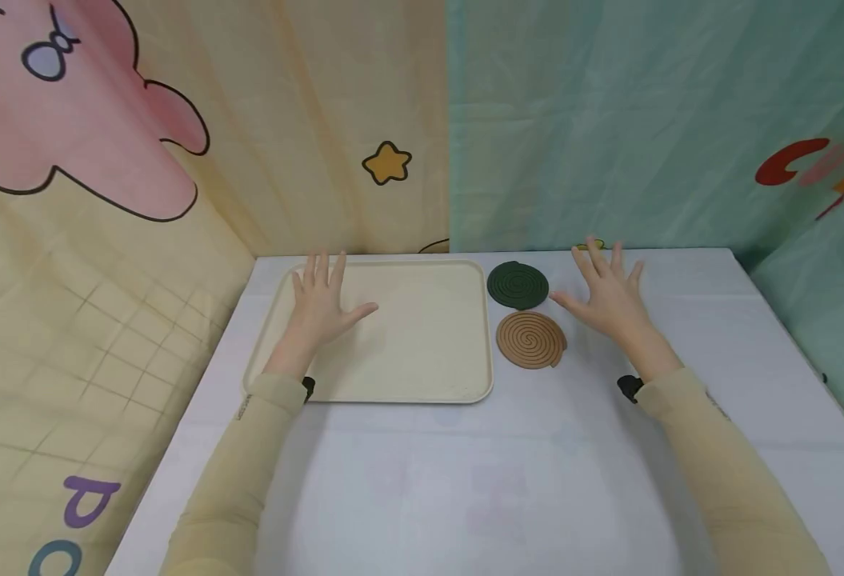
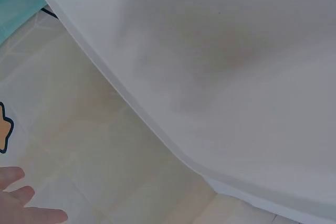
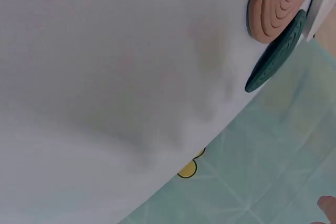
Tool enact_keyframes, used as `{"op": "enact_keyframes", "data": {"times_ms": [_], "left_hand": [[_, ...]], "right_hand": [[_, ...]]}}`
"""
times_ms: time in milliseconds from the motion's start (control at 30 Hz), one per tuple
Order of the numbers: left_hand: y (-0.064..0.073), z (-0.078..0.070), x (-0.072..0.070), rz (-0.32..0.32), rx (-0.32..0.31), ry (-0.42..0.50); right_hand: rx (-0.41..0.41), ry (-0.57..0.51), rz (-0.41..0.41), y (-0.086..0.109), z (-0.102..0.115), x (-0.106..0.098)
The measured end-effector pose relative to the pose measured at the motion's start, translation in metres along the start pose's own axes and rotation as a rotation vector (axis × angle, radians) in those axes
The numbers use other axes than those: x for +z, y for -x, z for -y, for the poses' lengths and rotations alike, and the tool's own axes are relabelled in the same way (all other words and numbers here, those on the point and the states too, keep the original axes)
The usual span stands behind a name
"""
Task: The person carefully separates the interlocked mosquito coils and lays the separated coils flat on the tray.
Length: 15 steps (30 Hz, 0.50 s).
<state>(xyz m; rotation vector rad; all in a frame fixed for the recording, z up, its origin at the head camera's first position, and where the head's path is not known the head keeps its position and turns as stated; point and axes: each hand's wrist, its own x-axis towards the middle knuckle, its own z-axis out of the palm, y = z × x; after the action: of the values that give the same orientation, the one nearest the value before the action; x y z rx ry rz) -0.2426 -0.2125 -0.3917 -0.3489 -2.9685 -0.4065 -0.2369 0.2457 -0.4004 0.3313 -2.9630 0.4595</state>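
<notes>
Above the left part of a cream tray (image 1: 414, 336) hovers my left hand (image 1: 318, 310), fingers straight and spread, holding nothing. My right hand (image 1: 611, 300) is likewise spread out in the air over the white table, to the right of two spiral coasters. The dark green coaster (image 1: 518, 285) lies at the back, and the brown coaster (image 1: 530, 340) lies just in front of it, both beside the tray's right edge. In the right wrist view, the brown coaster (image 3: 283, 3) and green coaster (image 3: 276, 53) appear at the upper right, with no hand touching them.
A white cloth covers the table (image 1: 465, 488). Behind it hang a beige curtain (image 1: 306, 120) with a star print and a teal curtain (image 1: 609, 120). The left curtain side carries a pink cartoon print (image 1: 83, 120). Both wrists wear black straps below beige sleeves.
</notes>
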Motion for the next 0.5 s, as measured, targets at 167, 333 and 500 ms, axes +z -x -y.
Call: {"op": "enact_keyframes", "data": {"times_ms": [167, 333, 500], "left_hand": [[0.007, -0.005, 0.010, 0.009, 0.064, 0.019], [0.009, -0.015, 0.019, 0.023, 0.146, 0.028], [0.008, -0.029, 0.028, 0.076, 0.207, 0.061]], "right_hand": [[-0.050, -0.021, 0.038, 0.009, 0.002, 0.010], [-0.093, -0.063, 0.070, 0.015, 0.005, 0.020], [-0.121, -0.060, 0.132, 0.018, 0.010, 0.028]]}}
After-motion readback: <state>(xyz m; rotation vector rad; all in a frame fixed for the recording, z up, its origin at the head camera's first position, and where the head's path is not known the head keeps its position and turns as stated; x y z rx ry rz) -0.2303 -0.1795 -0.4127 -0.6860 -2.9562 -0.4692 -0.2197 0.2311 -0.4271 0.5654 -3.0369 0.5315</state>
